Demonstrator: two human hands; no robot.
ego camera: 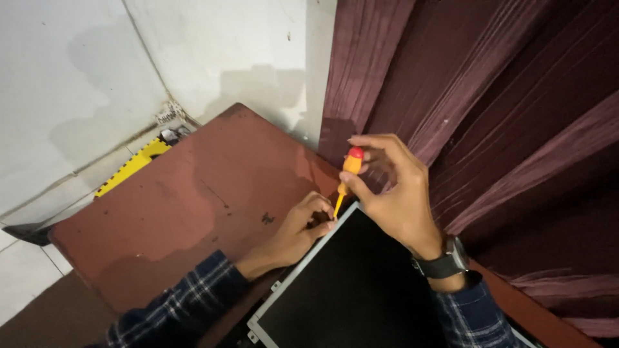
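My right hand (393,187) grips a small screwdriver (348,174) with an orange handle and red cap, held nearly upright. Its tip points down at the far corner of a flat black screen panel (351,283) with a thin silver frame. My left hand (300,225) rests on the table with fingers curled, pinching at that same corner beside the screwdriver tip. Whether the fingers hold a small part is hidden. A dark watch sits on my right wrist. Both sleeves are dark blue plaid.
The panel lies on a reddish-brown table (187,206). A dark maroon curtain (503,109) hangs along the right. White walls (77,84) meet at the corner behind. A yellow and black object (132,166) sits past the table's far edge.
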